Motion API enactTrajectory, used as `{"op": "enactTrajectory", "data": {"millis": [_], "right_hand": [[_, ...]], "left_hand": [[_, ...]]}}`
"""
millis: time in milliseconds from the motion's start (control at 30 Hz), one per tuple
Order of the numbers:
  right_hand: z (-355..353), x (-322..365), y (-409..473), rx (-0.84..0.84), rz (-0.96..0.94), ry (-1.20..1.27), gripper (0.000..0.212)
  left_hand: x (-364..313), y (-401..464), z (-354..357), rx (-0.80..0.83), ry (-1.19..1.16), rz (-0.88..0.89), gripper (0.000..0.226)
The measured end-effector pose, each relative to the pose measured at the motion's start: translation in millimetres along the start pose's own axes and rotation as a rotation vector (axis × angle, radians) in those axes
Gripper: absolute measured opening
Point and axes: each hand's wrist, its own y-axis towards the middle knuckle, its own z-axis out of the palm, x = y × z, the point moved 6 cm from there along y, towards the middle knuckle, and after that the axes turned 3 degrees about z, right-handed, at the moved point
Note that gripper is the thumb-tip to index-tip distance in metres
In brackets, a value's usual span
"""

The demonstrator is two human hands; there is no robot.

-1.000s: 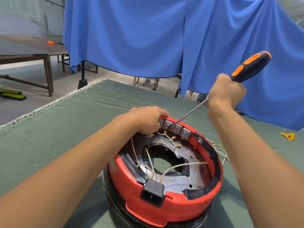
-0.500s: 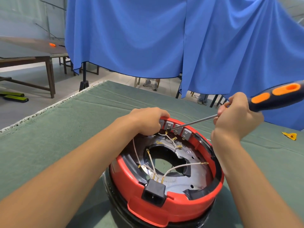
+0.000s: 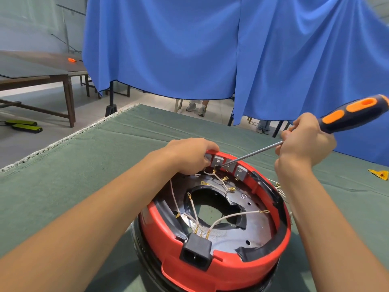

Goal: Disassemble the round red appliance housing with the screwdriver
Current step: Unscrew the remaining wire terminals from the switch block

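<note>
The far rim of the red housing (image 3: 221, 268) is being gripped by the left hand (image 3: 190, 155), whose curled fingertips are being hidden behind the rim. The screwdriver (image 3: 355, 113) is being clasped by the right hand (image 3: 305, 144) where handle meets shaft; the handle's end is being cut off at the frame edge. Its tip is being held against the grey terminal blocks (image 3: 228, 166) just right of the left hand; exact contact is hard to make out. Bare green desk (image 3: 73, 175) is being left open left of the left hand.
</note>
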Motion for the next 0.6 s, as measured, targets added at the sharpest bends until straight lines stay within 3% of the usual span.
{"op": "enactTrajectory", "data": {"millis": [467, 600], "right_hand": [[31, 0, 14, 0.015, 0.118, -0.242, 0.02], [26, 9, 3, 0.04, 0.05, -0.217, 0.026]], "left_hand": [[0, 0, 0, 0.027, -0.011, -0.008, 0.038], [-2, 0, 2, 0.027, 0.012, -0.004, 0.038]]}}
